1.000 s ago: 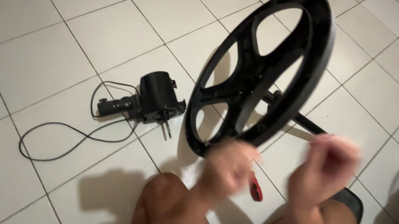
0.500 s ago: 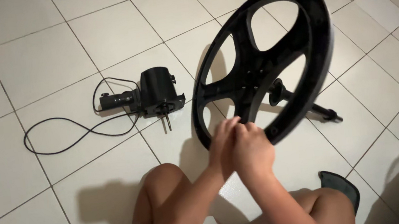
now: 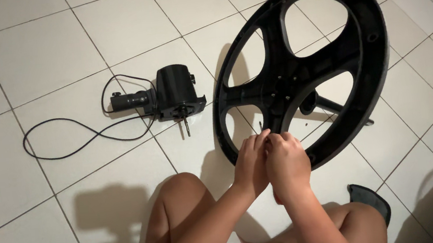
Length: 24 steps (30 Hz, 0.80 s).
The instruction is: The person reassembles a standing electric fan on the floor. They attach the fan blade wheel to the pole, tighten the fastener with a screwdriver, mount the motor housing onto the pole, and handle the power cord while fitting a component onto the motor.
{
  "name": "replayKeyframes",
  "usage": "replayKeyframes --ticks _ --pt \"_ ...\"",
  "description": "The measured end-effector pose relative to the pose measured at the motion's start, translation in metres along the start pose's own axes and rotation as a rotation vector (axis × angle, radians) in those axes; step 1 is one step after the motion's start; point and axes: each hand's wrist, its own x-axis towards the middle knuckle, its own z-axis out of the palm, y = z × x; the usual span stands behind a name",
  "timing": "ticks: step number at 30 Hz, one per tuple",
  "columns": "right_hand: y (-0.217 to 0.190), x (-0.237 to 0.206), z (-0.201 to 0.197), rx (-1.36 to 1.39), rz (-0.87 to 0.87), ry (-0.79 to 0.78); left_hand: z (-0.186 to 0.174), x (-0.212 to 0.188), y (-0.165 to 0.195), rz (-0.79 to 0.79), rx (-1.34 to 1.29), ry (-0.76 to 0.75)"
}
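A large black round base with spokes (image 3: 325,29) stands tilted on its edge on the tiled floor, with a black pole (image 3: 341,109) behind it. My left hand (image 3: 250,161) and my right hand (image 3: 287,165) are pressed together at the lower rim of this base, fingers curled. A thin dark tool tip (image 3: 260,128) sticks up from between the fingertips toward a spoke; the rest of it is hidden inside the hands. My bare knees are below the hands.
A black motor unit (image 3: 176,92) with a short shaft lies on the floor to the left, its black cord (image 3: 63,143) looped further left. A dark flat object (image 3: 370,202) lies by my right knee.
My hands were apart and blurred a second ago, with a red-handled thing between them. They have come together at the base's lower rim and stay there. The view has shifted slightly.
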Motion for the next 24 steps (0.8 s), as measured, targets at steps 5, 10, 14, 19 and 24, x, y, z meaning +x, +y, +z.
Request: replayKeyframes --ticks 5,10,14,19,24 --pt "-0.008 0.002 -0.02 0.132 -0.02 0.005 -0.008 0.002 0.014 -0.016 -0.099 0.03" --pt "-0.006 -0.015 -0.057 0.456 -0.06 0.184 -0.019 0.016 0.043 -0.009 -0.23 0.12" --pt "0.041 -0.037 -0.057 0.796 -0.016 0.644 -0.016 0.025 0.082 0.15 -0.213 0.276" --pt "0.164 0.038 0.014 1.069 0.12 0.853 0.009 0.03 0.123 0.461 -0.085 0.242" --pt "0.213 0.155 0.118 1.424 0.198 0.231 0.04 0.045 0.138 0.589 -0.026 0.034"
